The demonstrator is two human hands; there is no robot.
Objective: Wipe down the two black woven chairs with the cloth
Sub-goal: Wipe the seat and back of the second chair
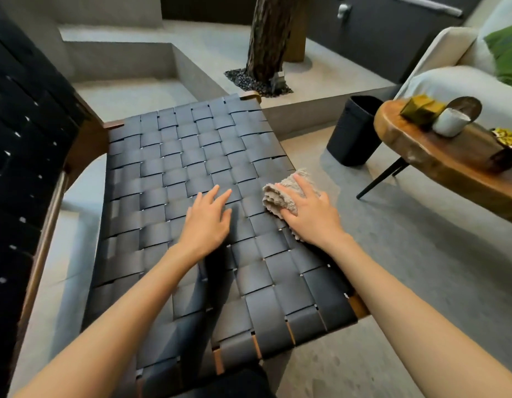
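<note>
A black woven chair seat [174, 168] with a wooden frame fills the middle of the head view. My right hand [312, 216] lies flat on a beige folded cloth [280, 193] and presses it onto the seat near its right edge. My left hand [208, 219] rests on or just above the weave beside it, fingers straight and spread, holding nothing. At the far left stands a black woven panel [22, 133] on a wooden frame, either this chair's back or a second chair.
A black bin [352, 130] stands on the concrete floor right of the seat. A wooden side table [444, 165] carries a white candle [450, 122] and small items, with a pale sofa [450, 79] behind. A tree trunk [269, 35] rises from a raised concrete step.
</note>
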